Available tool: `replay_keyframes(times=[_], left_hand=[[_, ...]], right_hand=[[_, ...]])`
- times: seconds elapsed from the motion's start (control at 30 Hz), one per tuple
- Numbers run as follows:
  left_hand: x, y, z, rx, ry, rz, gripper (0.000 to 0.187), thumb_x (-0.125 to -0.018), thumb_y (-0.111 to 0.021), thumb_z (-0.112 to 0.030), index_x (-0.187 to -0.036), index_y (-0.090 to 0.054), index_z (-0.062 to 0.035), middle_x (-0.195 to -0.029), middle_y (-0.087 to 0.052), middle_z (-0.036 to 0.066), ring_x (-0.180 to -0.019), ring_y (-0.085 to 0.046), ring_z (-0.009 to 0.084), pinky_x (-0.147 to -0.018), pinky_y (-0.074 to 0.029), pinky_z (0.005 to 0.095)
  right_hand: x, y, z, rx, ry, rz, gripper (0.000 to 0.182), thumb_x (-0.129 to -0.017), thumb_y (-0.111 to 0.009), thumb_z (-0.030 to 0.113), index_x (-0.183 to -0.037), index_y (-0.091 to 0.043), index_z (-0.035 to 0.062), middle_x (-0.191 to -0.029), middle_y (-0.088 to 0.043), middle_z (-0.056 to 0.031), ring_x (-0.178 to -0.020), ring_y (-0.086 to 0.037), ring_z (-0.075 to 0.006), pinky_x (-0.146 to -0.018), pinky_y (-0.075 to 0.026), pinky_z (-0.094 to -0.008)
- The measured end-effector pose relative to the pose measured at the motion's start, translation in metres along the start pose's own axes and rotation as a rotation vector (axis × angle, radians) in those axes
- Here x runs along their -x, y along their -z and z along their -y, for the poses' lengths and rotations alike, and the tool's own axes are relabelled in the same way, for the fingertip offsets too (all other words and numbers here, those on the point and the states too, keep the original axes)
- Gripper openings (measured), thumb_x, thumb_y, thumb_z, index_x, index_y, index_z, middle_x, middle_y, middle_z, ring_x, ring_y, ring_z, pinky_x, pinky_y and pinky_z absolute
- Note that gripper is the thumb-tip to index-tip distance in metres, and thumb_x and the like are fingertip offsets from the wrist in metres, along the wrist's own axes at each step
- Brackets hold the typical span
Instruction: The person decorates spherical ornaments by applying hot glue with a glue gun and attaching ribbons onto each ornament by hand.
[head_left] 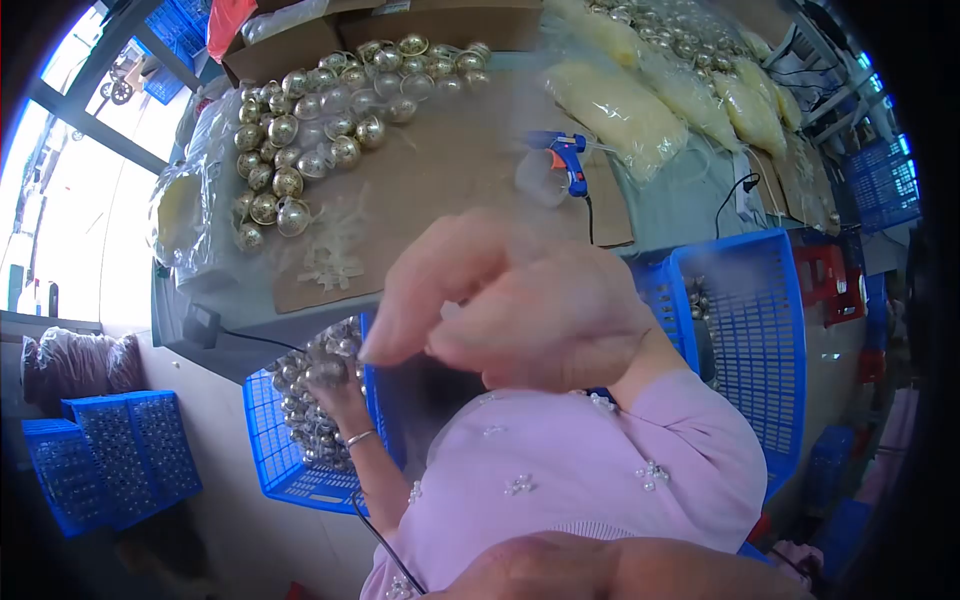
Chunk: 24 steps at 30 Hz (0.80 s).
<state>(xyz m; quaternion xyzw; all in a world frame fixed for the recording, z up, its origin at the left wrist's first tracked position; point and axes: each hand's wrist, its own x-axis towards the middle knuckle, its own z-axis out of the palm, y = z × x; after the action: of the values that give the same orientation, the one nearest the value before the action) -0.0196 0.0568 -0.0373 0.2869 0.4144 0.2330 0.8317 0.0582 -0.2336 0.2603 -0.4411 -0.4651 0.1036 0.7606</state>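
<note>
My left hand [343, 397] is down at the left blue basket [262, 430], its fingers round a blurred silvery ball [326, 371]. Many similar shiny balls [308, 415] fill that basket. Raised close to the camera, in front of the table edge, my right hand [530, 315] has its thumb and fingers curled together. A small pale bit shows between them, too blurred to name. Gold and silver balls [286, 182] lie on the brown cardboard [430, 160], with a small pile of clear pieces [332, 265] near its front left. A blue glue gun [570, 160] rests at the right.
Bags of pale yellow material [625, 115] lie at the back right of the table. Another blue basket [745, 330] stands at the right. Stacked blue baskets [135, 445] are on the floor at the left. A black cable [262, 341] hangs by the left basket.
</note>
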Motion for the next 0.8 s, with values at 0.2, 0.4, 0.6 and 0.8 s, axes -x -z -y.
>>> replay_keyframes(times=[0.2, 0.4, 0.6, 0.8], left_hand=[[-0.011, 0.02, 0.013, -0.072, 0.04, -0.064, 0.04, -0.098, -0.04, -0.03, -0.125, -0.048, -0.0014, -0.117, -0.055, 0.014, -0.094, -0.059, 0.0243, -0.075, -0.05, 0.0345], [0.005, 0.034, 0.044, -0.236, 0.122, -0.026, 0.044, -0.096, -0.042, -0.023, -0.131, -0.043, 0.0044, -0.129, -0.047, 0.018, -0.097, -0.058, 0.0276, -0.08, -0.052, 0.0381], [0.062, -0.047, 0.019, -0.521, -0.418, 0.093, 0.039, -0.1, -0.041, -0.027, -0.132, -0.048, -0.0061, -0.118, -0.058, 0.011, -0.104, -0.056, 0.0226, -0.08, -0.047, 0.032], [0.041, -0.135, -0.013, -0.624, -0.764, 0.295, 0.041, -0.101, -0.04, -0.026, -0.133, -0.046, -0.0005, -0.113, -0.058, 0.011, -0.101, -0.056, 0.0201, -0.086, -0.044, 0.031]], right_hand=[[-0.008, -0.028, 0.006, -0.164, 0.217, 0.11, 0.036, -0.093, -0.053, 0.016, -0.127, -0.052, 0.0023, -0.098, -0.061, -0.0087, -0.094, -0.057, -0.0157, -0.081, -0.044, -0.0295], [-0.003, -0.036, -0.017, -0.279, 0.286, 0.075, 0.041, -0.094, -0.051, 0.022, -0.13, -0.046, 0.003, -0.096, -0.062, -0.0108, -0.094, -0.057, -0.0193, -0.082, -0.044, -0.0333], [0.012, -0.031, -0.018, -0.328, 0.322, 0.014, 0.046, -0.096, -0.049, 0.029, -0.134, -0.041, 0.0036, -0.095, -0.063, -0.0129, -0.095, -0.057, -0.0229, -0.083, -0.044, -0.037], [0.018, -0.022, -0.015, -0.324, 0.367, -0.011, 0.051, -0.097, -0.046, 0.035, -0.137, -0.036, 0.0043, -0.094, -0.064, -0.015, -0.096, -0.057, -0.0265, -0.083, -0.044, -0.0407]])
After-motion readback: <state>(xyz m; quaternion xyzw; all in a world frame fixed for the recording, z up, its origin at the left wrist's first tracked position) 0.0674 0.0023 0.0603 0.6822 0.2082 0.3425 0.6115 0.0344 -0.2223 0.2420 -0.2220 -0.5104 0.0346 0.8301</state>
